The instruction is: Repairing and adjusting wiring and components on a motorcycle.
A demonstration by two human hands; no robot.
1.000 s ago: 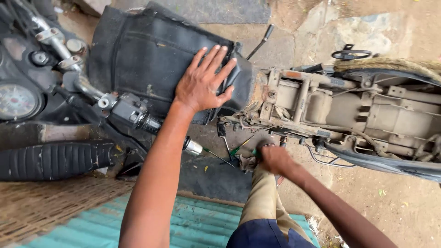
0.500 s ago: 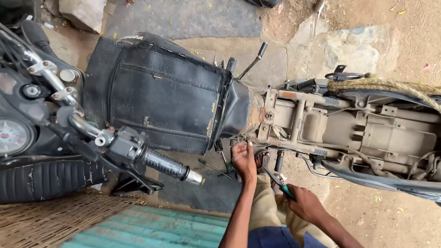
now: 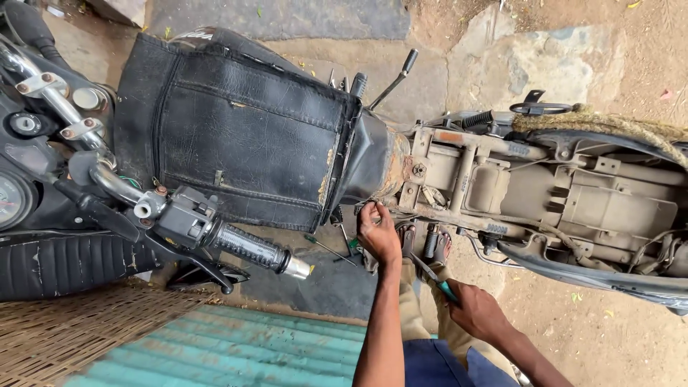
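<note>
I look down on a motorcycle with its seat removed, so the dusty bare frame [image 3: 502, 179] shows. A cracked black leather cover wraps the fuel tank [image 3: 244, 136]. My left hand [image 3: 378, 233] reaches under the rear edge of the tank at the frame's side, fingers curled on a small part or wires there; what it grips is hidden. My right hand [image 3: 476, 309] is lower, closed around a pair of pliers with teal handles [image 3: 433, 279], jaws pointing up toward the frame.
The handlebar grip and switch block [image 3: 229, 240] jut out at left. A detached black seat [image 3: 64, 261] lies beside a woven mat [image 3: 86, 330] and teal boards [image 3: 236, 351]. A green-handled screwdriver [image 3: 330, 249] lies on the ground. A frayed rope [image 3: 609, 125] runs along the rear.
My left hand left the top of the tank and dropped to the frame under the tank's rear edge. My right hand drew back from the frame, pliers now showing in it.
</note>
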